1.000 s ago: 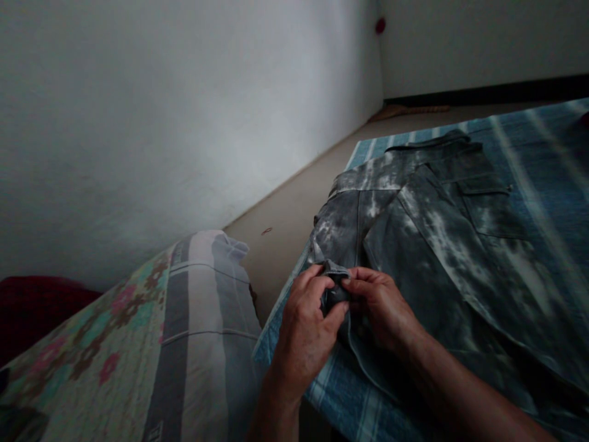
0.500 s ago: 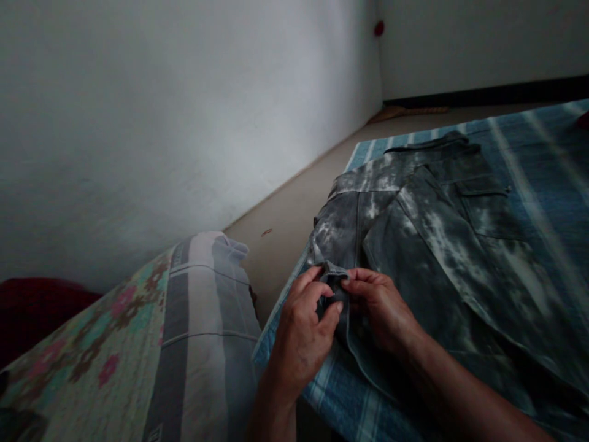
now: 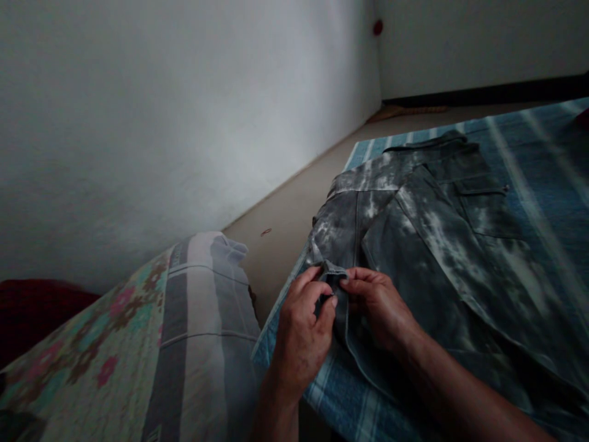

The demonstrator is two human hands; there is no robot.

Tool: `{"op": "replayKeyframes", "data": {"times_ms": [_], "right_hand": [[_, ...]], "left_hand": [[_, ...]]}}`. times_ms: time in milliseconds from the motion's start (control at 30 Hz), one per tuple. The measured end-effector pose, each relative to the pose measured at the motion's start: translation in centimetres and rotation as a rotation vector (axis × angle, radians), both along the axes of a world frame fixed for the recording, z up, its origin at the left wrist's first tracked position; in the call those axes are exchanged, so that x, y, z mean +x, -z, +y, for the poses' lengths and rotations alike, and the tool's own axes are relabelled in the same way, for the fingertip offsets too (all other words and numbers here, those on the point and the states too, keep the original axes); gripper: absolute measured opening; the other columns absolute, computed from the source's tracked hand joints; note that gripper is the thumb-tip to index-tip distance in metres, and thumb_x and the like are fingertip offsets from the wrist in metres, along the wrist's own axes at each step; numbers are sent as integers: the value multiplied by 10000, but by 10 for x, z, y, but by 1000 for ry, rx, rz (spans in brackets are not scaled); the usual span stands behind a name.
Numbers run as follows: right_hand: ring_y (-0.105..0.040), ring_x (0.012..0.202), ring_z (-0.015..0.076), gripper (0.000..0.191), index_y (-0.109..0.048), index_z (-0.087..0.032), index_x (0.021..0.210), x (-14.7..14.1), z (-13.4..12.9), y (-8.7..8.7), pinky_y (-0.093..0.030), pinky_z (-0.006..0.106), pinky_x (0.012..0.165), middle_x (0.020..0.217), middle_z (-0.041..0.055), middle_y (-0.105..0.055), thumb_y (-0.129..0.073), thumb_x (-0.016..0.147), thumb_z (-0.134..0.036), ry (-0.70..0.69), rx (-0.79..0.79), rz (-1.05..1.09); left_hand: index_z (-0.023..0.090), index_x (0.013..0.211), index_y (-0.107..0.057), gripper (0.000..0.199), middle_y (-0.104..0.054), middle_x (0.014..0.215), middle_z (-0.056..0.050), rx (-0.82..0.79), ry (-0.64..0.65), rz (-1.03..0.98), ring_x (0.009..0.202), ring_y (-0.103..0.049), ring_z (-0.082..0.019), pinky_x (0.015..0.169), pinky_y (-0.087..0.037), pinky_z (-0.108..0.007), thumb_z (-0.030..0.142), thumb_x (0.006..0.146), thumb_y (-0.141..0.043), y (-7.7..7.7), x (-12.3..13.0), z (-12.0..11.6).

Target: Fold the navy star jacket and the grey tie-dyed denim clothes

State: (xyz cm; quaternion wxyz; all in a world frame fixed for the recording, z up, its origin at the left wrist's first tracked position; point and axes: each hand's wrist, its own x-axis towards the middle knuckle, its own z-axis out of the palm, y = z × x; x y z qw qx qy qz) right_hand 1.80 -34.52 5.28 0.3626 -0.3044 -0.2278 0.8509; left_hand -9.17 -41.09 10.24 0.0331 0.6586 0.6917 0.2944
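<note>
A dark grey garment with pale mottled patches, seams and a flap pocket lies spread out; its exact kind is unclear. Near its left edge, a folded bit of cloth is pinched by my right hand, thumb against fingers. My left hand is closed at the same fold from the other side, fingertips on the cloth and thumb bent close to the index finger. A tiny dark spot shows by that thumb, too small to name. The garment's lower edge hangs in a curve below my hands.
Beneath the garment is a blue striped cloth with its edge at my left. A bundle in striped fabric and a flowered quilt stand left of it. White walls meet behind; a brown long-handled object lies on the floor.
My left thumb has drawn back slightly to the left, towards the index finger. My right hand keeps its pinch on the fold, and the garment stays in place.
</note>
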Motion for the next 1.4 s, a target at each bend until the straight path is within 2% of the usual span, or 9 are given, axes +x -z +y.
{"op": "replayKeyframes", "data": {"times_ms": [167,267,433,567,733,900,1133,1400], "right_hand": [[-479,474,96,217,-636,-165,653,0,-1,0,-384,221,471,570,-12,-582,-750,549,-317,9,2,-3],[-477,488,96,222,-645,-162,661,-1,-1,0,-371,221,476,584,-8,-590,-757,548,-317,16,9,2],[-448,486,83,239,-650,-155,652,-2,-1,-1,-327,210,458,571,-12,-579,-782,538,-319,37,38,-20],[-434,453,77,261,-635,-161,628,-1,-2,-3,-338,208,442,530,-29,-545,-805,522,-328,31,52,-14],[-539,494,119,263,-650,-163,658,0,-2,-5,-421,238,486,586,13,-619,-806,553,-347,3,89,16],[-537,489,117,250,-668,-158,697,-1,-3,-3,-422,237,497,573,18,-628,-802,553,-313,-14,180,-1],[-472,489,84,239,-671,-179,749,-4,-5,1,-364,202,472,590,-25,-612,-781,536,-195,14,276,-64],[-470,439,83,171,-679,-176,703,-4,-3,3,-371,204,441,546,-27,-587,-717,537,-156,35,227,-38]], "left_hand": [[187,809,-621,125,-627,1201,-116,24,4,28,1138,-598,-225,975,-497,-420,122,855,-525,2,1,-1],[182,856,-611,44,-619,1213,-134,35,-14,61,1155,-586,-249,981,-490,-445,160,829,-585,4,4,-2],[180,992,-576,298,-600,1241,-148,69,-36,105,1172,-573,-283,975,-497,-463,187,721,-700,10,12,-6],[177,1001,-593,266,-640,1164,-125,92,-39,94,1091,-625,-243,939,-532,-397,107,745,-609,10,14,-6],[188,929,-656,241,-698,1026,-74,95,-23,61,942,-683,-184,859,-568,-291,66,796,-497,4,11,-3],[174,964,-699,299,-715,1006,-63,111,-44,8,938,-684,-178,874,-563,-288,63,815,-464,5,8,-2],[201,865,-706,290,-724,980,-35,128,-30,-35,922,-690,-162,843,-573,-274,75,826,-448,3,7,-1],[193,870,-702,240,-728,995,-48,93,-86,-26,922,-693,-183,838,-570,-302,103,827,-484,5,5,0]]}}
